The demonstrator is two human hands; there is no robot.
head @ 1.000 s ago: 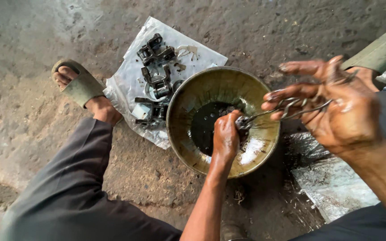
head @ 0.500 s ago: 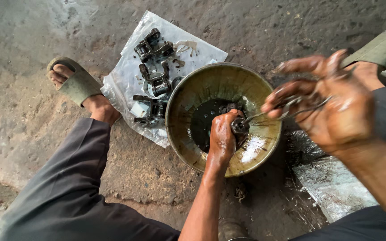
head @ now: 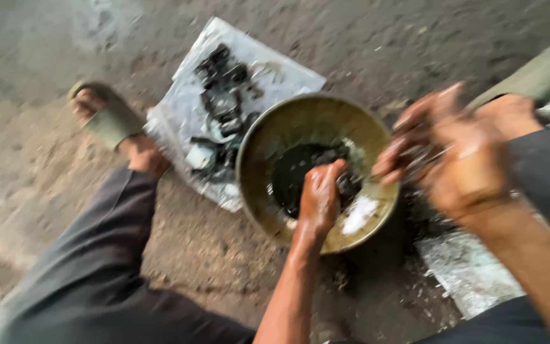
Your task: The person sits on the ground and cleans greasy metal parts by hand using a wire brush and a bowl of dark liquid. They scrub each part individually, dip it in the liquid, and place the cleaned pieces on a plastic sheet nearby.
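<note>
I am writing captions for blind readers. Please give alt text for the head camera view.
Seen from above, a person's left hand dips into dark liquid in a round metal bowl on rough ground. The blurred right hand is raised beside the bowl's rim. Dark metal parts lie on a plastic sheet behind the bowl, near a sandalled foot.

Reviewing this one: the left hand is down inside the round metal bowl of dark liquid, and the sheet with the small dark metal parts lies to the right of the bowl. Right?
Not quite. The sheet with the small dark metal parts lies to the left of the round metal bowl, towards the sandalled foot, as the head view shows. The left hand is indeed down inside the bowl of dark liquid.
</note>
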